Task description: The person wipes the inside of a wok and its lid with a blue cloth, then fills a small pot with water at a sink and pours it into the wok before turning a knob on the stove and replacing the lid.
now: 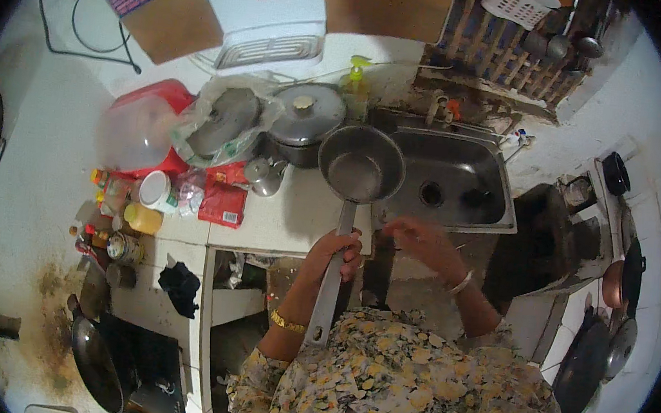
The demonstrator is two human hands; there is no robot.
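Note:
My left hand [332, 254] is closed around the long flat handle of a metal saucepan [360, 168]. The pan's bowl faces up and looks empty, held over the counter edge beside the sink. A hole shows near the end of the handle. My right hand [421, 244] is blurred, with nothing visible in it, in front of the near rim of the stainless steel sink [450, 181]. Its fingers point left towards the pan without touching it. A faucet [438, 110] with an orange part stands at the sink's back.
Behind the pan stand a lidded pot [306, 116], a dish-soap pump bottle [355, 90] and a small metal pitcher [264, 176]. Jars and packets crowd the counter's left. A wok [96, 357] sits by a black cooktop [160, 368]; a black cloth [180, 289] lies nearby.

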